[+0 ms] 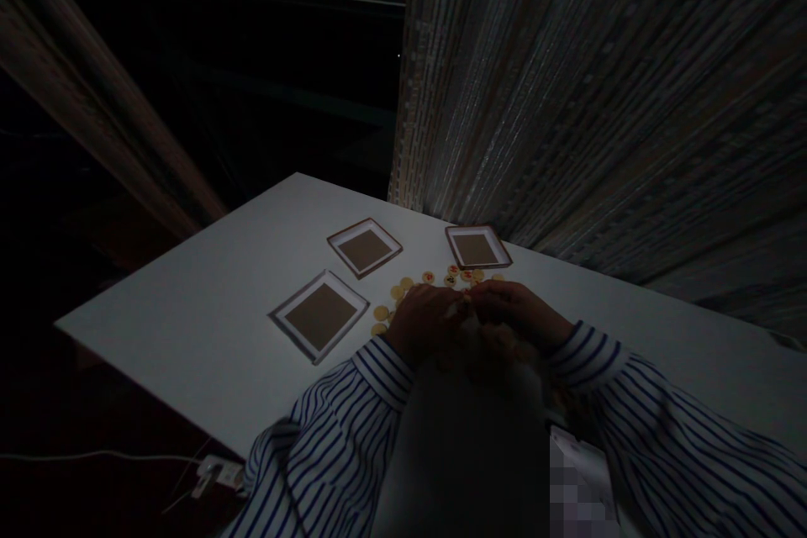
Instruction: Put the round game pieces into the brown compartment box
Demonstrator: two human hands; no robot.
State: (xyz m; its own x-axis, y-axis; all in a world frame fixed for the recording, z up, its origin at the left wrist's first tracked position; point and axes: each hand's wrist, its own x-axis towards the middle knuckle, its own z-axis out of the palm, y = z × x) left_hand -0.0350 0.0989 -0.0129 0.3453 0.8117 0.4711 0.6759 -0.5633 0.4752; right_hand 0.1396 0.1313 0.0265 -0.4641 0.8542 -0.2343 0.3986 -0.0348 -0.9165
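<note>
My left hand lies palm down over a loose heap of round wooden discs, with its fingers stretched toward the right. From the other side, my right hand reaches in over the same heap, its fingers lying flat and close to those of the left. Several discs show at the far edge, and some bear red or black characters, like Chinese chess pieces. Beneath and between the hands it is dark, so other pieces there are mostly hidden.
Three shallow square trays sit on the white table: the near left tray, the far left tray and the far right tray. A string curtain hangs behind. A power strip lies beyond the table's left edge.
</note>
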